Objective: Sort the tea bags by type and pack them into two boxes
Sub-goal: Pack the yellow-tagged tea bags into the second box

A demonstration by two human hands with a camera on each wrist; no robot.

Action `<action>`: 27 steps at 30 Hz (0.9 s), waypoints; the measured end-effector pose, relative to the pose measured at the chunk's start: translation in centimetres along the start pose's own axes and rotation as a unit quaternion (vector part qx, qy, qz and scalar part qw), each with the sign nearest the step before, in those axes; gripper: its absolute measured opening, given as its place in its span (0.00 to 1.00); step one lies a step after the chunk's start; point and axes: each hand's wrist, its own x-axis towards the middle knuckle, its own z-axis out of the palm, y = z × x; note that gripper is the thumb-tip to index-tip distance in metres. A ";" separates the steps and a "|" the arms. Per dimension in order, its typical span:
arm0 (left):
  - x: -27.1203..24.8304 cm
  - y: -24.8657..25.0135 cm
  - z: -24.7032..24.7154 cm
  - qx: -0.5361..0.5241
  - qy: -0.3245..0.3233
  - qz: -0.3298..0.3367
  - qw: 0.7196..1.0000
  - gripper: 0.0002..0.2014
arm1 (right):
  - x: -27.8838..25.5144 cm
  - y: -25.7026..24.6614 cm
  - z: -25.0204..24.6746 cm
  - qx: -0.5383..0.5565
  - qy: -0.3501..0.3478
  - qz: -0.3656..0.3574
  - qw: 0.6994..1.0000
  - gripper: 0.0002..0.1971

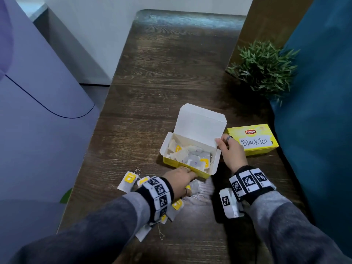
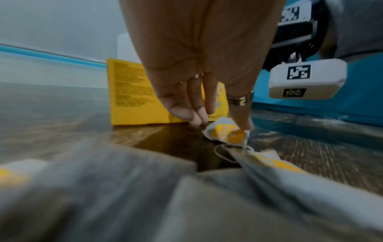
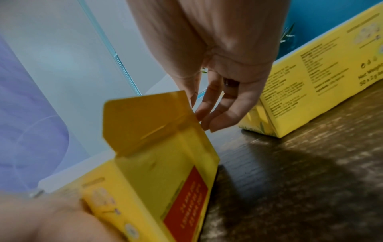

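Note:
An open yellow box point(image 1: 172, 163) point(image 2: 132, 98) point(image 3: 165, 172), white lid raised, stands mid-table with several tea bags point(image 1: 192, 156) inside. My left hand point(image 1: 191, 182) point(image 2: 222, 125) reaches down just in front of it; thumb and fingertips pinch a crumpled yellow-tagged tea bag point(image 2: 225, 134) on the wood. More loose tea bags point(image 1: 127, 181) lie around and under my left wrist. My right hand point(image 1: 222, 142) point(image 3: 200, 113) holds the open box's right side flap point(image 3: 145, 121), thumb behind it. A closed Lipton box labelled "Black Tea" point(image 1: 253, 140) point(image 3: 311, 85) sits just to the right.
The dark wooden table point(image 1: 162, 82) is narrow and runs away from me. A small green plant point(image 1: 264, 67) stands at its right edge beside a teal cushion point(image 1: 320, 111). A lavender surface point(image 1: 38, 111) borders the left edge.

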 end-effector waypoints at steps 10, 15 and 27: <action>-3.1 -0.5 -1.9 -0.285 0.032 -0.062 0.956 0.06 | -0.8 0.1 0.1 0.015 0.017 0.004 1.000 0.11; -3.9 0.5 0.4 -0.050 -0.067 -0.084 0.993 0.10 | -1.3 0.0 0.2 0.026 0.020 0.011 0.999 0.11; -3.4 -0.1 -2.8 -0.429 0.163 -0.043 0.888 0.16 | -2.2 1.2 -0.3 0.035 0.019 0.007 0.999 0.11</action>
